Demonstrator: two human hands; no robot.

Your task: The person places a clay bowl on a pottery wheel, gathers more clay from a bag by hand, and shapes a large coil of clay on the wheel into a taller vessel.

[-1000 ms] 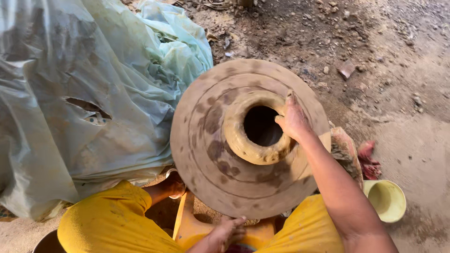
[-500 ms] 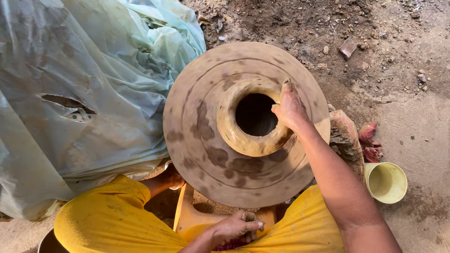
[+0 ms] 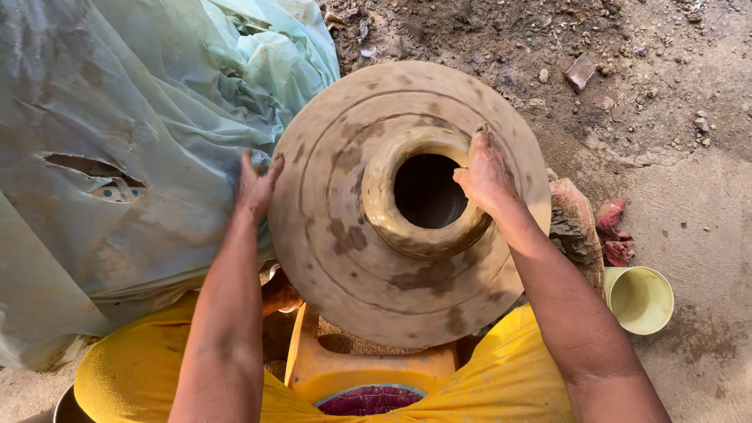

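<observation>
Left hand [image 3: 254, 184] and right hand [image 3: 486, 176] apparently flat, arms outstretched.

Plastic sheet [image 3: 133, 157] crowds the clay pot's [image 3: 352, 258] left side; bare dirt ground [image 3: 666, 102] lies open right.

A pale green plastic sheet [image 3: 117, 157] lies left; a yellow-green cup [image 3: 638, 299] and red rag [image 3: 615, 235] lie right.

The clay pot [image 3: 407, 204] is tan-brown, ringed with faint concentric lines and blotched with darker damp patches — its mouth is black inside. The plastic sheet [image 3: 133, 133] is pale green, dust-streaked. The garment [image 3: 133, 368] is bright yellow, the stool [image 3: 368, 372] orange-yellow, the small cup [image 3: 638, 299] pale yellow-green, the rag [image 3: 615, 231] red — the ground [image 3: 666, 94] grey-brown.
</observation>
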